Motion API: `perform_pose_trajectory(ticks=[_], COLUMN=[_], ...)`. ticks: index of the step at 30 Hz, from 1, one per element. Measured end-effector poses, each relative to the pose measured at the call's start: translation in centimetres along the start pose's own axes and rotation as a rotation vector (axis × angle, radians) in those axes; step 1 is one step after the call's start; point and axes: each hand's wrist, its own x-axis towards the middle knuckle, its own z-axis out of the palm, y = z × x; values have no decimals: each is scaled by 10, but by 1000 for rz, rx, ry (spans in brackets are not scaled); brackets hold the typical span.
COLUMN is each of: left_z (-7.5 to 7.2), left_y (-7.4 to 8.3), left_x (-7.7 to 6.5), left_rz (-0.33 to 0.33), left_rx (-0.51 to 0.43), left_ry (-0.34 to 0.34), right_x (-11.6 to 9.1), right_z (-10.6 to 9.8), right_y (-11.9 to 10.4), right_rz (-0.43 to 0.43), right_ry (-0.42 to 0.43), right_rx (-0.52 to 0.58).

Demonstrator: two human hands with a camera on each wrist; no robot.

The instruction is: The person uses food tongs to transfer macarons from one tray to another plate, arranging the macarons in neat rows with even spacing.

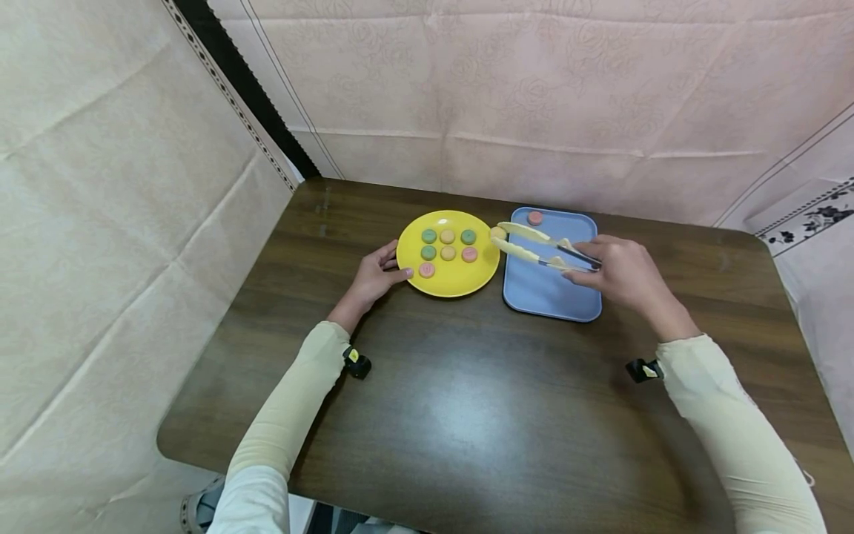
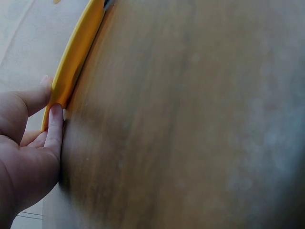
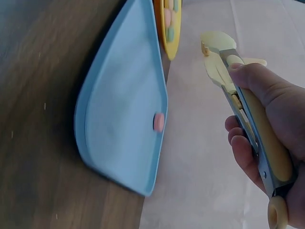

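Note:
My left hand pinches the left rim of a round yellow plate, thumb on one side and fingers on the other. Several small round cookies lie on that plate in short rows: green, yellow and pink. With my right hand I grip metal tongs with cream-coloured tips and handle inlays. Between the tong tips is a yellow cookie, overlapping the plate's right rim in the head view. In the right wrist view, my thumb presses one tong arm, my fingers curl round the other.
A blue rectangular tray sits right beside the plate, beneath the tongs. One pink cookie lies near its far edge. The dark wooden table meets a pale hanging cloth behind it; another cloth hangs at the left.

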Motion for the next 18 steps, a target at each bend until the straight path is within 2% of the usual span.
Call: perform_pose_trajectory(ticks=[5,12,18], left_z=[0,0,1], left_y=[0,0,-1], left_x=[0,0,0], left_rz=[1,-5,0], left_rx=[2,-1,2], left_ry=[-1,-5,-3], right_x=[6,15,22], right_z=[10,28,39], right_y=[-13,-26,-37], right_rz=[-18,-114,-131], right_ry=[-60,-53,-80], right_rx=[14,28,53])
